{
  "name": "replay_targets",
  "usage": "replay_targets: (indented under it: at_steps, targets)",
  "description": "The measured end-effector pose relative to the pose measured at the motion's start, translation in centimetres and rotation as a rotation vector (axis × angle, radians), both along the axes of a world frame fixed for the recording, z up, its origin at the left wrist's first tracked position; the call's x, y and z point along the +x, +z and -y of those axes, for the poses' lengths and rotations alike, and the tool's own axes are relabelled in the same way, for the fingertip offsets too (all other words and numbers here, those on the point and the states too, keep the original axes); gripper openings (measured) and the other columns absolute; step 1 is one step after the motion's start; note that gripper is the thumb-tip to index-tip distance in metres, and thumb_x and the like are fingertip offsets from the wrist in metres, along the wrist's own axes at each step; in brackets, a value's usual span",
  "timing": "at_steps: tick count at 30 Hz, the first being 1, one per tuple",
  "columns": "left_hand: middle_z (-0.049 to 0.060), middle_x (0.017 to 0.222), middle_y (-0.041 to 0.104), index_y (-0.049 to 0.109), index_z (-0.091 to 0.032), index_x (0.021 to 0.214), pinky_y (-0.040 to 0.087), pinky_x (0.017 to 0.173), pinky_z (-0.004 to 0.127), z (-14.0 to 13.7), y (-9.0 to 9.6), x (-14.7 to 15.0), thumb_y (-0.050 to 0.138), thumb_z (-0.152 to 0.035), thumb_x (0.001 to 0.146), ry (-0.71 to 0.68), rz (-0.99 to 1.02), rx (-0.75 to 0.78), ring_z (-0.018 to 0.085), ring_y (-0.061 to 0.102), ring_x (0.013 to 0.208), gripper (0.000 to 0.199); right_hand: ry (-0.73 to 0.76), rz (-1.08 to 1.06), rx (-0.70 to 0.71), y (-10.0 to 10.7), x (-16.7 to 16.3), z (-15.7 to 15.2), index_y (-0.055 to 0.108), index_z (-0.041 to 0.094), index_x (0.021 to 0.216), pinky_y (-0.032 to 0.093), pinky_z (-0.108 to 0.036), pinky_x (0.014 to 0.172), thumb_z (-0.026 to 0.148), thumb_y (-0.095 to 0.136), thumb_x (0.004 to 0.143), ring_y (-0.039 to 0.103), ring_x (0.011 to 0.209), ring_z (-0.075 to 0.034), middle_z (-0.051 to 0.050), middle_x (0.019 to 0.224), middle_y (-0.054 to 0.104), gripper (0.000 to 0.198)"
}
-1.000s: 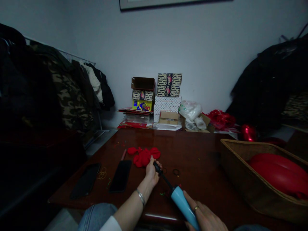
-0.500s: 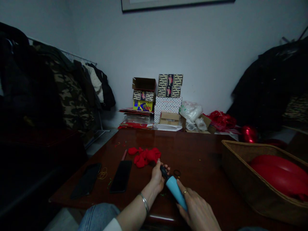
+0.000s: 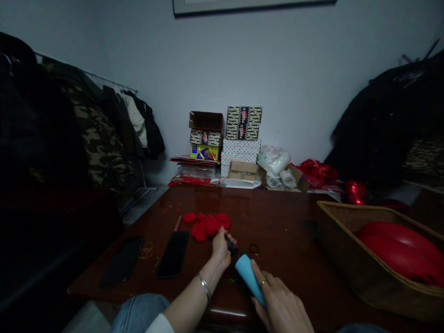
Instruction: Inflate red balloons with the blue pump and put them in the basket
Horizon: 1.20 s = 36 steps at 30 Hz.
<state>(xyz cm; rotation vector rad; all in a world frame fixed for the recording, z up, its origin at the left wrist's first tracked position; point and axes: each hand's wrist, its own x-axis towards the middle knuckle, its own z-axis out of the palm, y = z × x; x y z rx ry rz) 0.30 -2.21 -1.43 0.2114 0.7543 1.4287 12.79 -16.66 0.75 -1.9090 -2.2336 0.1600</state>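
Note:
Between my hands is a light-blue hand pump (image 3: 249, 276), tilted over the near edge of the table. My right hand (image 3: 279, 296), a gold ring on one finger, is wrapped round its blue barrel. The fingers of my left hand (image 3: 222, 249) close on the black handle (image 3: 229, 242) at its far end; a silver bangle sits on that wrist. Just beyond my left hand lies a heap of limp red balloons (image 3: 209, 225). A small dark band (image 3: 254, 249) lies on the table to the right of the handle.
The dark wooden table (image 3: 277, 208) bears a black phone (image 3: 173, 254), another dark flat item (image 3: 122, 260) and rubber bands (image 3: 146, 250). At right, a wicker basket (image 3: 342, 252) holds inflated red balloons (image 3: 398, 245). Boxes (image 3: 242, 155) stack against the wall; clothes (image 3: 100, 134) hang at left.
My left hand has moved slightly up and left with the black handle, so the gap to the blue barrel is wider. My right hand keeps its grip; the view has shifted a little.

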Motion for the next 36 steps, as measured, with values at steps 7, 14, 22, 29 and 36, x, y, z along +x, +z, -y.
replay_targets:
  at_steps: [7, 14, 22, 29, 36]
  targets:
    - [-0.004, 0.049, 0.045, 0.043, -0.017, 0.068, 0.038, 0.039, 0.018, -1.0, 0.8, -1.1, 0.053, -0.029, 0.085, 0.040, -0.077, 0.051, 0.007, 0.043, 0.038, 0.024, 0.086, -0.012, 0.049, -1.4, 2.7, 1.0, 0.027, 0.029, 0.142, 0.054, -0.033, 0.079, 0.030, 0.047, 0.081, 0.059, 0.104, -0.025, -0.007, 0.125, 0.058, 0.064]
    - [-0.004, 0.049, 0.045, 0.044, -0.017, 0.069, 0.038, 0.040, 0.018, -1.6, 1.5, -2.0, 0.054, -0.030, 0.085, 0.062, -0.059, 0.096, 0.007, 0.044, 0.039, 0.023, 0.092, -0.063, 0.089, -2.6, 3.9, 1.5, 0.026, 0.034, 0.142, 0.054, -0.033, 0.077, 0.034, 0.049, 0.082, 0.060, 0.102, -0.025, -0.004, 0.125, 0.058, 0.064]
    - [-0.004, 0.051, 0.046, 0.046, -0.016, 0.070, 0.041, 0.042, 0.019, -0.2, 0.9, -0.3, 0.058, -0.033, 0.082, -0.011, -0.033, 0.112, 0.008, 0.046, 0.041, 0.024, 0.089, 0.001, 0.146, -1.6, 2.2, 0.5, 0.025, 0.026, 0.143, 0.053, -0.035, 0.080, 0.029, 0.046, 0.082, 0.060, 0.102, -0.025, -0.008, 0.123, 0.059, 0.064]
    - [-0.002, 0.053, 0.050, 0.046, -0.017, 0.071, 0.050, 0.055, 0.025, 0.3, 0.3, 0.4, 0.057, -0.028, 0.083, -0.050, -0.010, 0.068, 0.010, 0.051, 0.047, 0.020, 0.011, 0.030, 0.069, 1.0, -0.1, -0.7, 0.032, 0.021, 0.141, 0.050, -0.036, 0.084, 0.020, 0.046, 0.082, 0.059, 0.102, -0.024, -0.010, 0.118, 0.060, 0.060]
    - [-0.005, 0.050, 0.044, 0.044, -0.018, 0.071, 0.034, 0.038, 0.018, -1.4, 1.5, 0.4, 0.054, -0.034, 0.084, -0.068, -0.098, 0.095, 0.007, 0.040, 0.038, 0.023, -0.046, 0.042, 0.050, 1.9, -1.2, -0.7, 0.026, 0.020, 0.143, 0.049, -0.036, 0.086, 0.023, 0.044, 0.084, 0.057, 0.105, -0.025, -0.011, 0.121, 0.059, 0.061]
